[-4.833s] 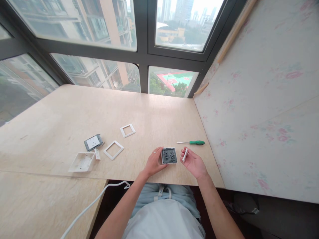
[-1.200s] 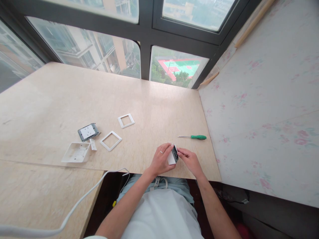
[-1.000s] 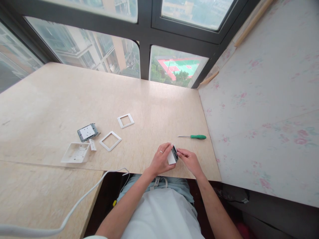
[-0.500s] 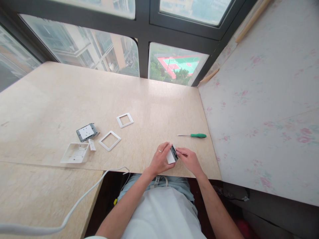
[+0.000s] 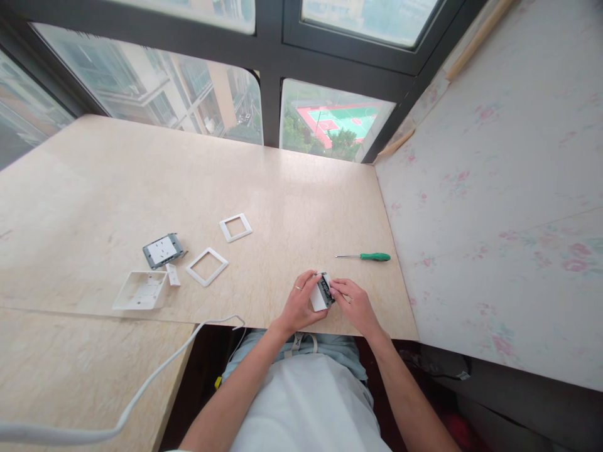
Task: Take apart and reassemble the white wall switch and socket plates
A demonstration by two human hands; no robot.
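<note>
A small white-and-grey wall switch or socket insert (image 5: 321, 294) is tilted on its side just above the table's front edge. My left hand (image 5: 298, 306) is closed around its white side, fingers over the top and thumb underneath. At the dark grey side facing right, my right hand (image 5: 357, 304) has its thumb and fingertips pinched together against the insert. Whatever lies between those fingertips is hidden. A screwdriver (image 5: 372, 257) with a green handle lies beyond my right hand, its shaft pointing left.
Two white cover frames (image 5: 207, 267) lie to the left. Farther left are a socket insert (image 5: 162, 250), a small white piece (image 5: 173, 274) and a white back box (image 5: 141, 290). A white cable (image 5: 155, 375) crosses the front left. The wallpapered wall (image 5: 475, 207) bounds the right side.
The insert has turned slightly in my left hand, showing more of its dark side, and both hands have shifted a little to the left. The screwdriver and loose parts stay put.
</note>
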